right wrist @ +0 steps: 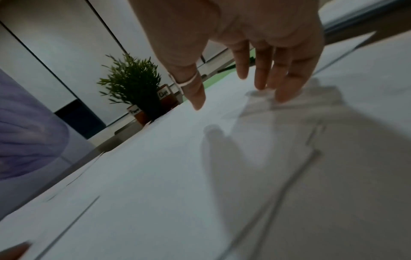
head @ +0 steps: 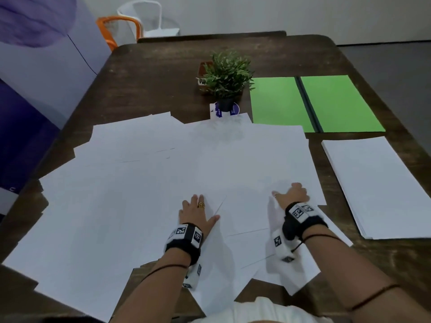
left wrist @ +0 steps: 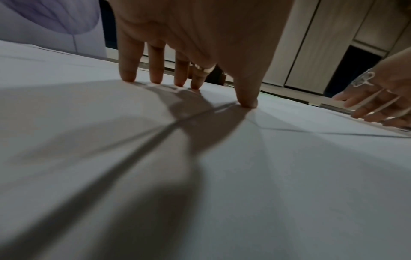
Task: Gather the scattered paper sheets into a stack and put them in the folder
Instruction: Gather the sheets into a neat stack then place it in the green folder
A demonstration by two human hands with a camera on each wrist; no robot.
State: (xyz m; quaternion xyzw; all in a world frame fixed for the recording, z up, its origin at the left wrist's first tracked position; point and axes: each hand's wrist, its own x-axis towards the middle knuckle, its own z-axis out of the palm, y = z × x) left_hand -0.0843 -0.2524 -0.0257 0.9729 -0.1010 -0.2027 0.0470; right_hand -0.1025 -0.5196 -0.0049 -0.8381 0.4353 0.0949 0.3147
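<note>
Several white paper sheets (head: pixel 144 183) lie overlapping across the near and middle table. My left hand (head: pixel 198 212) lies flat on them with straight, spread fingers; its fingertips (left wrist: pixel 128 77) press the paper (left wrist: pixel 222 176). My right hand (head: pixel 291 194) reaches over the sheets a little to the right, fingers straight, with the fingertips (right wrist: pixel 282 97) touching the paper (right wrist: pixel 155 158). A neat stack of white sheets (head: pixel 377 185) sits at the right. The green folder (head: pixel 310 103) lies open and flat behind that stack.
A small potted plant (head: pixel 226 78) stands at the table's middle back, close to the far edge of the sheets, with labelled pots beside it (right wrist: pixel 165 95). The dark wooden table (head: pixel 151 78) shows bare behind the papers. Chairs (head: pixel 121 26) stand beyond the far edge.
</note>
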